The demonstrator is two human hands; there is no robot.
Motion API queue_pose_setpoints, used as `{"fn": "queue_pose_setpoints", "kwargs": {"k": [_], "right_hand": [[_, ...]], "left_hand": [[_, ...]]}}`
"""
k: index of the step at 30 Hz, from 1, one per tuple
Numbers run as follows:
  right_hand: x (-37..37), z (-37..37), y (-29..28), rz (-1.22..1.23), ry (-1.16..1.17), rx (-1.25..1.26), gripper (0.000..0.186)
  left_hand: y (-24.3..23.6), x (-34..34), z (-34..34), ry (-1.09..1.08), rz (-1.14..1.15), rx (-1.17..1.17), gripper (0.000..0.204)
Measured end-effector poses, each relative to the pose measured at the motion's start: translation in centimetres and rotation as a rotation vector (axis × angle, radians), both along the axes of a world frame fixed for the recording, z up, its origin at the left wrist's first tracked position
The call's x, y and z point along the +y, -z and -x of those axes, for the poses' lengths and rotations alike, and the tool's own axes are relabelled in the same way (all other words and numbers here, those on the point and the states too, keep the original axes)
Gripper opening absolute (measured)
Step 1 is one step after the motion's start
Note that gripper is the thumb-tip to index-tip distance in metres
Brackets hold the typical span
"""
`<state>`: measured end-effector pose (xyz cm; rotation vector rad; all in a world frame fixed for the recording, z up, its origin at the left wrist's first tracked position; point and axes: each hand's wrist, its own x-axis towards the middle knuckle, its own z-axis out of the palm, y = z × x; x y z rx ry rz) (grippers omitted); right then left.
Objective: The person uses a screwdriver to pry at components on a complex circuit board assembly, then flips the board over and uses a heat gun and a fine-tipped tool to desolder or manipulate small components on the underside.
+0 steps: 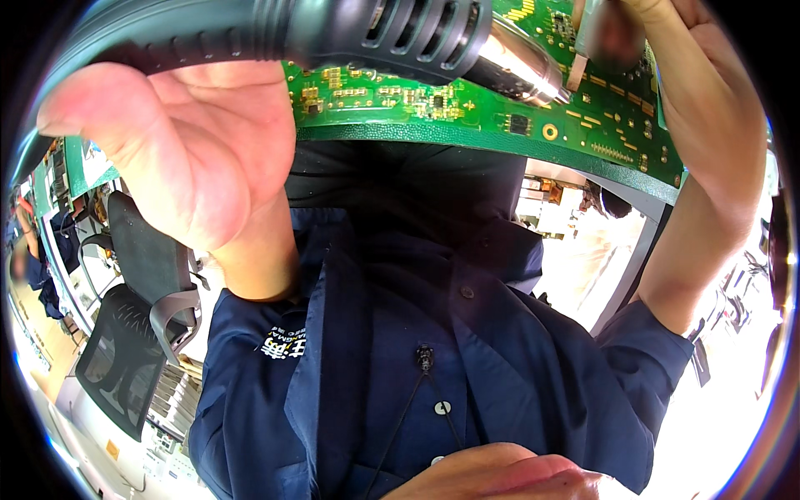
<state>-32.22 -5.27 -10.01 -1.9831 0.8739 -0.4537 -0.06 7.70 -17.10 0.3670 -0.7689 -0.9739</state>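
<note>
I couldn't tell whether my left hand (204, 150) or right hand (687, 25) gripped; the heat gun (387, 37) seemed stiff, best held behind its four-o'clock-pointing nozzle (523, 67).

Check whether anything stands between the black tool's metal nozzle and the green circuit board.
Nothing visible does; a slim tool shows beside the metal nozzle, over the green circuit board. Whether they touch, I cannot tell.

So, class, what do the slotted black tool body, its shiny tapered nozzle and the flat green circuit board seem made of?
Slotted black tool body: probably moulded plastic, satin, given its ribs and soft sheen. Shiny tapered nozzle: polished metal, from its bright reflections. Flat green circuit board: perhaps fibreglass laminate, glossy, going by its glare.
</note>
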Motion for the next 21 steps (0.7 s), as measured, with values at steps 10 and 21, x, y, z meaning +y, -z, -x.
{"fn": "queue_pose_setpoints", "kwargs": {"k": [10, 21], "right_hand": [[0.23, -0.1, 0.07, 0.006, -0.007, 0.001, 0.027], [0.24, -0.15, -0.1, 0.016, -0.005, -0.002, 0.028]], "left_hand": [[-0.08, 0.26, 0.06, -0.022, -0.015, -0.023, 0.06], [-0.09, 0.22, 0.21, -0.017, -0.015, -0.029, 0.061]]}}
